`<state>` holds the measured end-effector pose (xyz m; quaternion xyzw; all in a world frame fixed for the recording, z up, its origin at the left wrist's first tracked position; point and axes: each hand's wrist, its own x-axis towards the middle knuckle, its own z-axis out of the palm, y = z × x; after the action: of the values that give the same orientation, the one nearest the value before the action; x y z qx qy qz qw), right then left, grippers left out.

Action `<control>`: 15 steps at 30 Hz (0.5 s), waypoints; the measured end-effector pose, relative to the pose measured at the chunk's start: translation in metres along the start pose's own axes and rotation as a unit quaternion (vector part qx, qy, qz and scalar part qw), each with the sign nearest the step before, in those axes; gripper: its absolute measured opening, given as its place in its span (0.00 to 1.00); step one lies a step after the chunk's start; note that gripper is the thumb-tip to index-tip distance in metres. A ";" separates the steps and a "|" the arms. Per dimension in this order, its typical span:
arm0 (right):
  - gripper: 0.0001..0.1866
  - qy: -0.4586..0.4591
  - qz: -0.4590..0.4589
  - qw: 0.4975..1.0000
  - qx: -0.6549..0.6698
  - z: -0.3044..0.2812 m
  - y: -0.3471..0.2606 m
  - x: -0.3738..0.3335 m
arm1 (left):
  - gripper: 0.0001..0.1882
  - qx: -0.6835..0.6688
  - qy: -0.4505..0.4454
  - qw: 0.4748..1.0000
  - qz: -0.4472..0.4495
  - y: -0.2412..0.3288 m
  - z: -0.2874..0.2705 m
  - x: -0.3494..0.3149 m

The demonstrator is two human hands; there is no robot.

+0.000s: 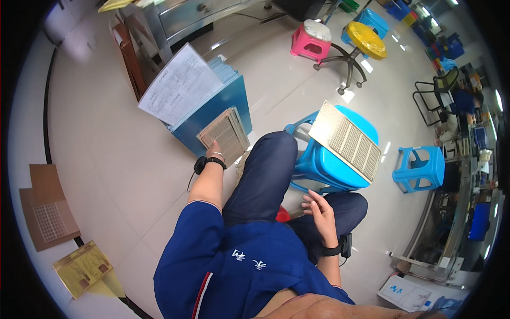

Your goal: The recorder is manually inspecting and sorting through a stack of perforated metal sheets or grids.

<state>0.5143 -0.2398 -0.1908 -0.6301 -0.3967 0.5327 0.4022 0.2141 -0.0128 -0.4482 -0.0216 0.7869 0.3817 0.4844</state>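
My left hand [214, 150] is at the lower edge of a small stack of tan slotted boards [226, 133], its thumb against the front board and its other fingers mostly hidden. The boards lean on a taller stack of blue panels [241, 98], with a white printed sheet [180, 82] in front of the panels' upper left part. Over my right knee, my right hand [322, 212] is raised with fingers apart and nothing in it. Beyond it, a pale board with a grid of holes [348, 141] lies aslant across a blue plastic stool [334, 167].
A second blue stool [419, 169] stands at right, beside a long workbench [451, 228]. Farther off are a pink stool [311, 45] and a yellow-topped wheeled stool [366, 40]. A metal desk [186, 18] is at upper left. Another person [465, 101] sits at far right.
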 end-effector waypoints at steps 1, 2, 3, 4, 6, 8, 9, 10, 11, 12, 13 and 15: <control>0.18 0.000 0.002 1.000 0.006 -0.001 0.003 -0.002 | 0.27 -0.056 -0.028 0.998 0.001 0.001 0.000 0.009; 0.18 0.004 -0.002 1.000 0.012 -0.006 0.009 -0.005 | 0.25 -0.072 -0.010 0.997 -0.017 0.009 0.005 0.006; 0.18 0.012 0.001 1.000 0.011 -0.010 0.016 -0.007 | 0.25 -0.069 -0.014 0.997 -0.011 0.016 0.007 0.003; 0.18 0.018 0.005 1.000 0.011 -0.013 0.019 -0.008 | 0.23 -0.146 -0.019 0.989 -0.031 0.022 0.007 0.002; 0.18 0.021 0.008 1.000 0.014 -0.017 0.021 -0.011 | 0.22 -0.218 -0.024 0.974 -0.052 0.024 0.006 -0.002; 0.17 0.022 0.012 1.000 0.018 -0.021 0.023 -0.012 | 0.22 -0.258 -0.045 0.964 -0.053 0.023 0.005 0.001; 0.17 0.028 0.009 1.000 0.011 -0.023 0.024 -0.012 | 0.22 -0.278 -0.056 0.957 -0.052 0.023 0.004 0.002; 0.17 0.034 0.006 0.999 0.003 -0.025 0.026 -0.013 | 0.22 -0.276 -0.056 0.958 -0.049 0.020 0.002 0.002; 0.17 0.037 0.004 0.999 0.008 -0.027 0.028 -0.012 | 0.23 -0.266 -0.052 0.961 -0.051 0.016 0.002 0.002; 0.17 0.040 0.000 0.999 0.009 -0.030 0.030 -0.012 | 0.24 -0.256 -0.048 0.964 -0.052 0.012 0.001 0.001; 0.18 0.043 -0.003 0.999 0.011 -0.032 0.034 -0.014 | 0.24 -0.251 -0.051 0.965 -0.049 0.009 -0.002 -0.001; 0.18 0.057 -0.011 0.998 0.017 -0.038 0.038 -0.015 | 0.24 -0.252 -0.070 0.963 -0.061 0.003 -0.006 -0.005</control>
<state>0.5531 -0.2709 -0.2164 -0.6483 -0.3709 0.4978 0.4409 0.2116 -0.0164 -0.4410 -0.1640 0.6264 0.5379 0.5399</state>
